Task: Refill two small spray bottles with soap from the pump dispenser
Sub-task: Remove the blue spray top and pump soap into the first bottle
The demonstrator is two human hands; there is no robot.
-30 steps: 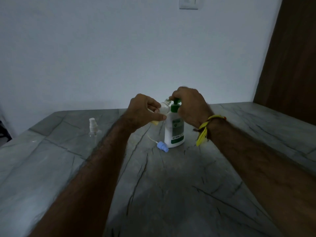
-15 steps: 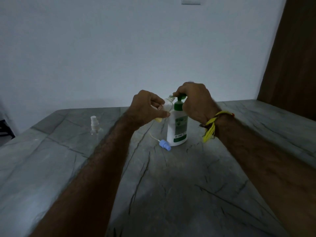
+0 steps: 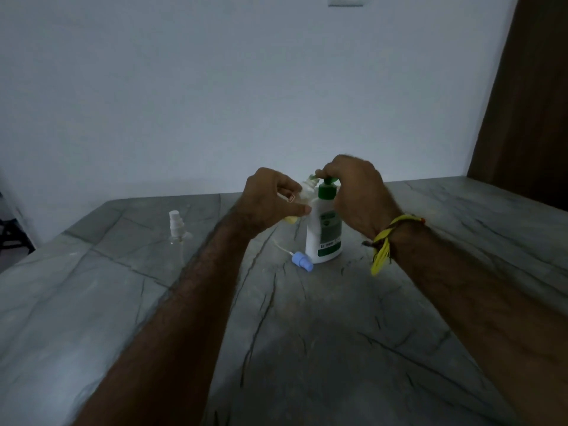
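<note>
The left hand (image 3: 270,199) grasps a small bottle (image 3: 302,198), tilted under the spout of the soap pump (image 3: 325,229) standing on the desk (image 3: 338,333). The right hand (image 3: 358,195) curls over the pump head, seemingly pressing. A blue sprayer cap (image 3: 302,262) lies beside it; a second spray bottle (image 3: 177,233) stands well apart.

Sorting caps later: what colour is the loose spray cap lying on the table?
Light blue spray cap, head view.
</note>
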